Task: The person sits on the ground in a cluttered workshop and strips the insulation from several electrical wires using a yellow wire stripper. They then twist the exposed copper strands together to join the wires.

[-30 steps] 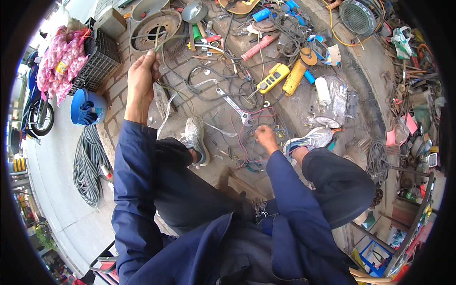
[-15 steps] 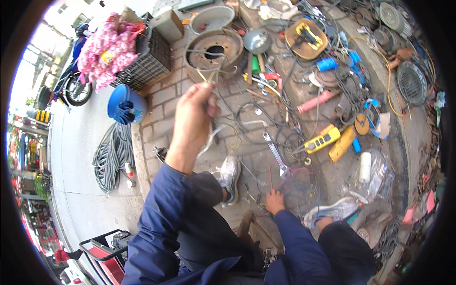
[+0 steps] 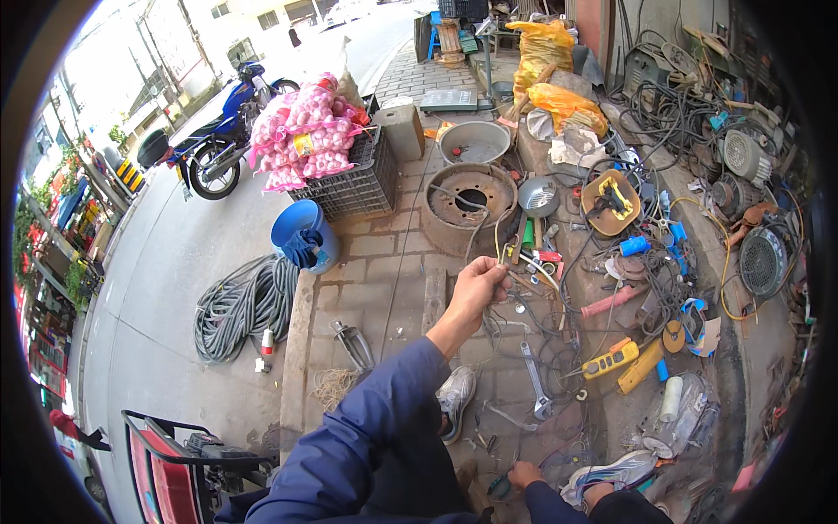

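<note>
My left hand [image 3: 478, 293] is raised over the paving, fingers pinched around the end of a thin cable. Pale yellowish wire ends [image 3: 499, 247] stick up beyond the fingertips, in front of the rusty wheel rim [image 3: 445, 229]. Low in the picture, my right hand [image 3: 525, 474] is near the ground with its fingers curled. A small dark-green-handled tool [image 3: 499, 486] lies at its fingertips; whether the hand grips it is hidden. Ahead of that hand an adjustable wrench [image 3: 537, 380] rests on the bricks, among thin loose wires.
To the right lie a yellow push-button control box [image 3: 611, 358], a brown tray [image 3: 596, 218] and tangled cables. A blue bucket [image 3: 328, 258], a coiled grey cable [image 3: 227, 306] and a black crate [image 3: 375, 179] with pink net bags [image 3: 305, 140] are on the left. A grey basin [image 3: 502, 134] stands behind the rim.
The view has tilted up, showing more of the street and far pavement. My left hand still pinches the cable end. My right hand now appears closer to the lower edge, by the dark-green-handled tool.
</note>
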{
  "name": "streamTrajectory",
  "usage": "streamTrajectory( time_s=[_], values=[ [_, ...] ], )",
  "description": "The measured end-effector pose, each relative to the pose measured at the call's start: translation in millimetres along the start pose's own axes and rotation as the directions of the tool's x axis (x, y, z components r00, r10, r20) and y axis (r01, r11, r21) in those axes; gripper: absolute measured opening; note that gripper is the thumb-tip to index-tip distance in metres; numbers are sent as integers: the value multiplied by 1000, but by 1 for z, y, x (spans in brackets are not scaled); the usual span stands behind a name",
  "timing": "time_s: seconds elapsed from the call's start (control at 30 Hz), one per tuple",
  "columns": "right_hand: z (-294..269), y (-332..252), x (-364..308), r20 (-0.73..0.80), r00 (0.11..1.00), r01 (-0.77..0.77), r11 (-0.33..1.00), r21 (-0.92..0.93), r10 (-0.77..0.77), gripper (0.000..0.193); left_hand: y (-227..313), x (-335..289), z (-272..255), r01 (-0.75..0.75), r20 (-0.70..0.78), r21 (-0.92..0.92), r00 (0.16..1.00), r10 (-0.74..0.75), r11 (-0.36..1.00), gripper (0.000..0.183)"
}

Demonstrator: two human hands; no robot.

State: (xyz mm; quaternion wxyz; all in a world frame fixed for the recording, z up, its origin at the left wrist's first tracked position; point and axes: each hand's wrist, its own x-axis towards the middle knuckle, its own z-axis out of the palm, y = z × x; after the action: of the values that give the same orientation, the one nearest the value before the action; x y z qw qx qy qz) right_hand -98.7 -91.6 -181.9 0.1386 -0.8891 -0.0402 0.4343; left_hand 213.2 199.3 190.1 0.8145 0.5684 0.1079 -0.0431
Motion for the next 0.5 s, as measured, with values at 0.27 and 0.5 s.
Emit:
streamTrajectory(
  time_s=[0.27,0.5],
  values=[
    [-294,-158,-47,-526,846,532,86,842,-83,43,-37,-18,15,18,169,12,985,-20,1000,7],
    [-390,-245,-99,-611,790,601,265,754,-52,38,-51,-36,9,-117,279,106,957,83,987,13]
  ],
)
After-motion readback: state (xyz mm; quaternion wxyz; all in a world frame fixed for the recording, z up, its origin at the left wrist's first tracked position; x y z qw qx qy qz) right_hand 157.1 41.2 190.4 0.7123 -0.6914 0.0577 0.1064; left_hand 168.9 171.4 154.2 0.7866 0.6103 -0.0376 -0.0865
